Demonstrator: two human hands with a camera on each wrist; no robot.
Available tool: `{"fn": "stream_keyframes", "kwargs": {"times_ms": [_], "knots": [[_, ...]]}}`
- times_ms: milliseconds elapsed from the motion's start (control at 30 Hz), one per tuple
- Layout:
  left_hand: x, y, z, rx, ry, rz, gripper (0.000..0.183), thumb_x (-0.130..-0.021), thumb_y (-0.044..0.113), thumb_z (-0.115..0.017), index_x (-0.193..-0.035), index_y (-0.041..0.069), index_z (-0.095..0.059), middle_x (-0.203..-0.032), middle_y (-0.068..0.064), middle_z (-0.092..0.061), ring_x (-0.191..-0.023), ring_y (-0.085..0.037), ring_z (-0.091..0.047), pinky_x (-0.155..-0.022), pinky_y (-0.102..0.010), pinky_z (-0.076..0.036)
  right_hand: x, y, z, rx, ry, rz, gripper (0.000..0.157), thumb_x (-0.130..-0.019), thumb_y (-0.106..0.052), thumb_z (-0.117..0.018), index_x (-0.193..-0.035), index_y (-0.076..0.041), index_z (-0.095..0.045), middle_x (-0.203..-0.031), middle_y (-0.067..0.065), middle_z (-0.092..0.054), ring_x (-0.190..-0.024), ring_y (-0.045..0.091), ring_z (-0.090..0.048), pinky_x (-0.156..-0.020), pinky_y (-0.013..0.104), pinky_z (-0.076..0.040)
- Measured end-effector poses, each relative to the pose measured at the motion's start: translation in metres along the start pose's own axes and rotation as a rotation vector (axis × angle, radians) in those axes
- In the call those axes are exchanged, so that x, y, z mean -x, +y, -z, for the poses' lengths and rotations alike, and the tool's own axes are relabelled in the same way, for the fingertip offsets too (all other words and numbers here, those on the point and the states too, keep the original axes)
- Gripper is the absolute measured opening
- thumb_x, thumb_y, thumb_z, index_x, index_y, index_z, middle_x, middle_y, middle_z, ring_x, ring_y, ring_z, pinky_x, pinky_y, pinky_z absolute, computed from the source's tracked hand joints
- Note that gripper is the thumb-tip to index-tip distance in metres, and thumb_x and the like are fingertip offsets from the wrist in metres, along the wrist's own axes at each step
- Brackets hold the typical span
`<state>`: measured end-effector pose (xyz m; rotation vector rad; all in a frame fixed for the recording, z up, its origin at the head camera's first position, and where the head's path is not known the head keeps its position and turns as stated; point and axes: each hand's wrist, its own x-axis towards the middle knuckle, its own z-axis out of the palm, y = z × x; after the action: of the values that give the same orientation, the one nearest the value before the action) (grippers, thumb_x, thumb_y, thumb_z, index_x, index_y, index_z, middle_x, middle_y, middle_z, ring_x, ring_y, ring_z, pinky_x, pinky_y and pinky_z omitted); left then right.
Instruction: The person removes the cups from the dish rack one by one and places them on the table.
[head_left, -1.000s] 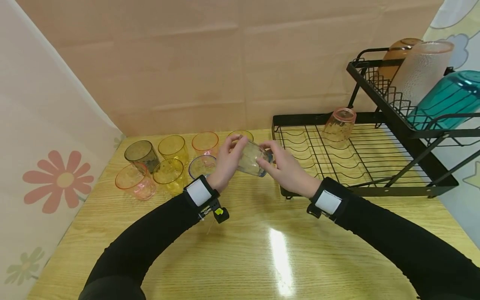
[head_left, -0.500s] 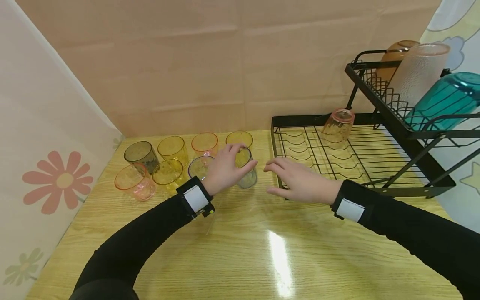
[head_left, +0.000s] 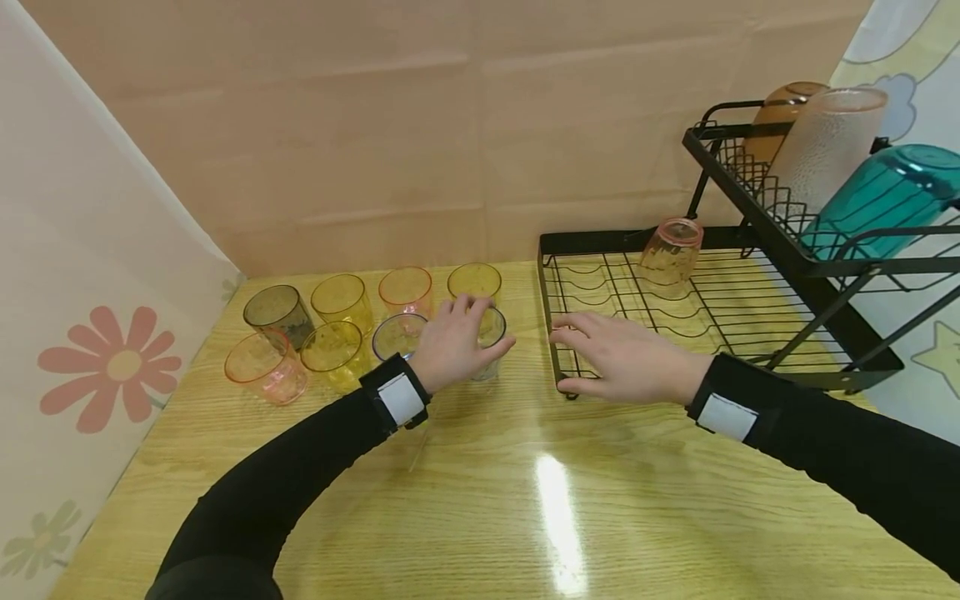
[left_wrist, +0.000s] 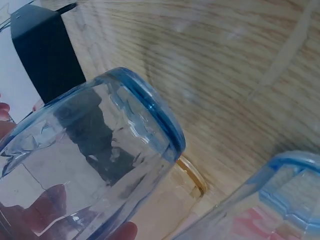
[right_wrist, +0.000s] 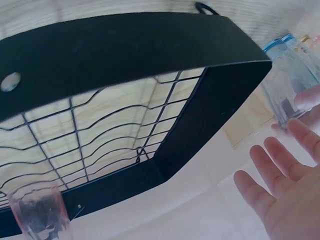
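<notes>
In the head view my left hand (head_left: pixel 450 343) holds a clear blue-tinted drinking glass (head_left: pixel 489 358) from above, fingers at the far side of its rim and thumb at the near side. The glass stands upright at the right end of the front row. Through its wall the left wrist view shows parts of the fingers beside the blue base (left_wrist: pixel 150 107). My right hand (head_left: pixel 626 357) hovers with loosely spread fingers over the left front edge of the black dish rack (head_left: pixel 551 321), holding nothing. A blue-rimmed glass (head_left: pixel 393 337) stands left of the held one.
Behind the held glass is a yellow glass (head_left: pixel 474 283). Further left stand pink (head_left: pixel 266 371), grey (head_left: pixel 281 317) and yellow glasses. A pink glass (head_left: pixel 671 254) sits upside down in the rack's lower tier. The upper tier bears amber, clear and teal (head_left: pixel 877 200) glasses.
The glass, tilted between both hands in the air earlier, now stands upright on the table. My right hand has let go and moved right. My left hand and the glass have shifted slightly left.
</notes>
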<state>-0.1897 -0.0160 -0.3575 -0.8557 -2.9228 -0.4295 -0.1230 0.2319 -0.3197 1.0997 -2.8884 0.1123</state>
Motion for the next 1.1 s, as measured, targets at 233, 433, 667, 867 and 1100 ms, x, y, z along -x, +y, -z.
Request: {"fn": "stream_keyframes", "kwargs": {"times_ms": [233, 433, 667, 867, 1100], "knots": [[0.002, 0.0, -0.009, -0.062, -0.005, -0.01, 0.067, -0.092, 0.059, -0.054, -0.139, 0.012, -0.047, -0.126, -0.015, -0.049, -0.105, -0.034, -0.052, -0.067, -0.041, -0.053, 0.0, 0.01, -0.001, 0.032, 0.035, 0.014, 0.058, -0.091, -0.048, -0.064, -0.127, -0.004, -0.056, -0.131, 0.015, -0.051, -0.118, 0.032, -0.052, -0.094, 0.05, -0.045], [0.003, -0.001, -0.014, -0.094, -0.026, -0.004, 0.068, -0.093, 0.061, -0.05, -0.14, 0.012, -0.045, -0.124, -0.016, -0.049, -0.105, -0.034, -0.049, -0.066, -0.039, -0.052, 0.002, 0.015, -0.001, 0.046, 0.025, 0.001, 0.059, -0.091, -0.051, -0.061, -0.129, -0.005, -0.055, -0.131, 0.017, -0.051, -0.119, 0.034, -0.051, -0.097, 0.052, -0.042], [0.002, -0.001, -0.013, -0.106, -0.039, -0.036, 0.068, -0.095, 0.059, -0.048, -0.14, 0.009, -0.042, -0.124, -0.019, -0.048, -0.105, -0.036, -0.048, -0.06, -0.037, -0.051, 0.004, 0.025, 0.004, 0.087, 0.005, -0.037, 0.058, -0.091, -0.046, -0.065, -0.13, -0.004, -0.053, -0.131, 0.02, -0.05, -0.118, 0.037, -0.051, -0.093, 0.054, -0.044], [0.003, 0.002, -0.007, -0.171, -0.064, -0.069, 0.069, -0.096, 0.058, -0.049, -0.14, 0.006, -0.041, -0.124, -0.022, -0.049, -0.109, -0.04, -0.05, -0.068, -0.041, -0.054, 0.007, 0.038, 0.012, 0.138, -0.019, -0.101, 0.058, -0.091, -0.045, -0.065, -0.131, -0.003, -0.053, -0.132, 0.02, -0.049, -0.118, 0.037, -0.05, -0.093, 0.054, -0.044], [0.002, 0.003, -0.003, -0.32, -0.056, -0.11, 0.071, -0.095, 0.059, -0.049, -0.138, 0.003, -0.044, -0.122, -0.022, -0.054, -0.103, -0.037, -0.056, -0.064, -0.039, -0.055, 0.012, 0.054, 0.018, 0.194, -0.012, -0.136, 0.059, -0.09, -0.047, -0.065, -0.128, -0.002, -0.055, -0.126, 0.021, -0.051, -0.113, 0.038, -0.052, -0.089, 0.055, -0.046]]}}
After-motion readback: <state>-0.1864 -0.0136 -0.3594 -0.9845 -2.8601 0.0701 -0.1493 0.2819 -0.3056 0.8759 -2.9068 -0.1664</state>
